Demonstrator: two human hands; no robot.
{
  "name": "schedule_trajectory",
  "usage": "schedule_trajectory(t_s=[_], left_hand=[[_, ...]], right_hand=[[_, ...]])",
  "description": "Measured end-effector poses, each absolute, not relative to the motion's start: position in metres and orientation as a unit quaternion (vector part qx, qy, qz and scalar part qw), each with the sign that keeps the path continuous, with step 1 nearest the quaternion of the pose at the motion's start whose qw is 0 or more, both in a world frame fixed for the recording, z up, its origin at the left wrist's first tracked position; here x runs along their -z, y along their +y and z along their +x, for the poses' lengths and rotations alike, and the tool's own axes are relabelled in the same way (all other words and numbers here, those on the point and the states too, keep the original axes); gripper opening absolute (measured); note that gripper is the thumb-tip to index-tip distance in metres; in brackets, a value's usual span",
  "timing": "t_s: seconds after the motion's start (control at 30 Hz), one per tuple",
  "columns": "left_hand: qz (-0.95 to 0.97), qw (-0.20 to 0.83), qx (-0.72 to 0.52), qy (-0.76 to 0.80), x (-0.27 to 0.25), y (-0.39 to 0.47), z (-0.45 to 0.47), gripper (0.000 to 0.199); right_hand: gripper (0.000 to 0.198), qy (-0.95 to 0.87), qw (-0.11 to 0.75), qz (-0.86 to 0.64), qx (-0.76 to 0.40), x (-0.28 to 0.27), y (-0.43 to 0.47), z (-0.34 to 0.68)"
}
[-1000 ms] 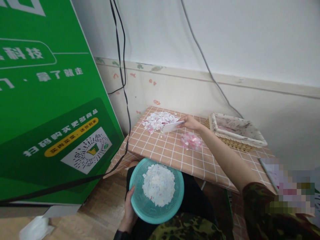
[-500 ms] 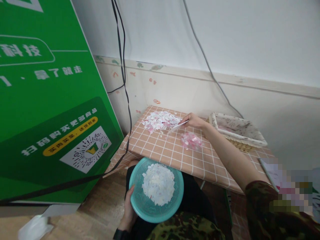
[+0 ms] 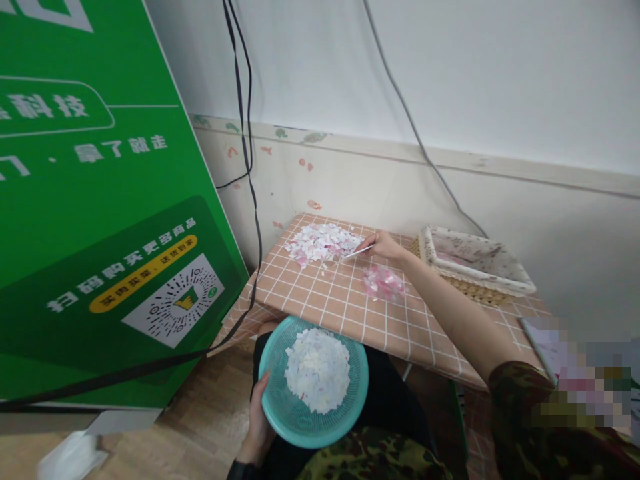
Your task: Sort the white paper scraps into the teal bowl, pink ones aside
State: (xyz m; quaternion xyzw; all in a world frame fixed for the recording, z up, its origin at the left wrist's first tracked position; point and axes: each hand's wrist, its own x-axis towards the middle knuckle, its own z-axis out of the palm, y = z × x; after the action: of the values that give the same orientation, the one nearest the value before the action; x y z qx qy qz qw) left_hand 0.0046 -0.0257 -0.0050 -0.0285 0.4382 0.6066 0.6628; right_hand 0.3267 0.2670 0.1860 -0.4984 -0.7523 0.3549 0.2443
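Note:
My left hand (image 3: 260, 417) grips the left rim of a round teal plastic colander (image 3: 313, 437) resting over my lap. Inside it lies a heap of small white paper scraps (image 3: 317, 370). Out over the table, my right hand (image 3: 383, 245) is closed on a thin, flat white card (image 3: 357, 252), seen nearly edge-on. The card's far end is at the right side of a pile of white and pink paper scraps (image 3: 320, 241) on the tabletop. Below my right hand sits a clear, crinkled bundle with pink bits (image 3: 383, 283); it is apart from the hand.
The table (image 3: 320, 293) has a brown checked cloth. A cloth-lined wicker basket (image 3: 475, 290) stands at its back right. A large green panel (image 3: 100, 220) rises on the left, with a black strap (image 3: 256, 233) hanging before it. A white bag (image 3: 73, 457) lies on the floor.
The card in my right hand has turned from a broader face to nearly edge-on, and that hand has dipped slightly. My left hand and the colander have hardly moved.

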Motion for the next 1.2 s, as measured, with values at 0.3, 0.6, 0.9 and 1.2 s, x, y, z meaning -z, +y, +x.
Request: schedule_trajectory(t_s=[0.3,0.6,0.9,1.2], left_hand=[[-0.015,0.659,-0.601,0.452,0.001,-0.026,0.005,0.031],[-0.015,0.649,-0.604,0.463,0.004,-0.025,0.005,0.031],[-0.021,0.675,-0.6,0.429,0.003,-0.025,0.005,0.035],[-0.014,0.659,-0.609,0.441,0.0,-0.023,0.007,0.03]], right_hand=[[0.023,-0.733,0.229,-0.469,-0.436,-0.192,0.256,0.336],[0.018,-0.732,0.256,-0.448,-0.444,-0.187,0.247,0.301],[0.013,-0.761,0.215,-0.443,-0.423,-0.206,0.244,0.348],[0.027,-0.693,0.351,-0.514,-0.364,-0.22,0.188,0.317]])
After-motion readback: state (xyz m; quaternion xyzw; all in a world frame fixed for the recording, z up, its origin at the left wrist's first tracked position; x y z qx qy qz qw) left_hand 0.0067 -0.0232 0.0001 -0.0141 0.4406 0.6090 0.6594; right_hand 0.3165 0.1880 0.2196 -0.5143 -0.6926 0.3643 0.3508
